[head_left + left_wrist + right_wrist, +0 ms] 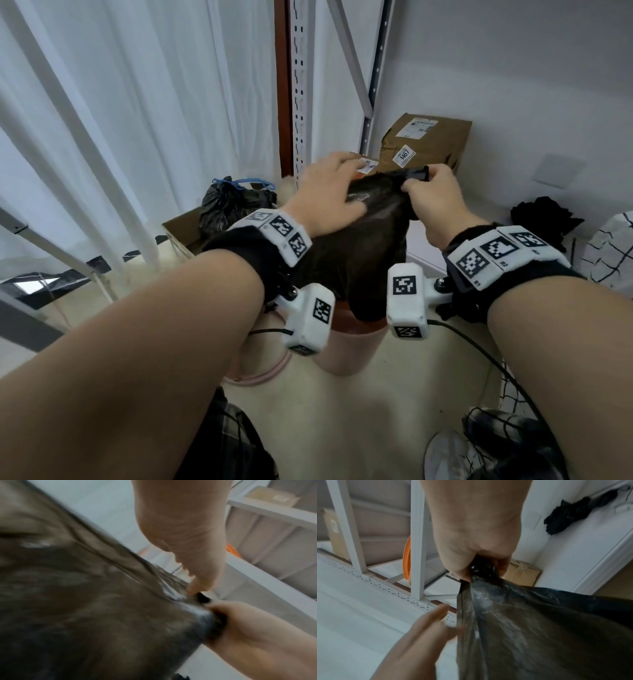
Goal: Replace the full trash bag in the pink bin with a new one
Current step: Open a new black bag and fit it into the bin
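Two hands on one black trash bag (356,246) standing up out of one pink bin (346,353). The right hand (433,198) clamps its fingers round the gathered neck, while the left hand (329,192) lies flat, fingers spread, against the bag's side. A second, tied bag (229,202) sits in a cardboard box beyond.

A storage corner of a room: white curtains (102,102), a metal shelf post (299,85), brown parcels (428,144), a tied black bag (233,202).

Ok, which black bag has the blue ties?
The bag in the box at left, already tied off. The one over the pink bin, gripped by the right hand, shows none.
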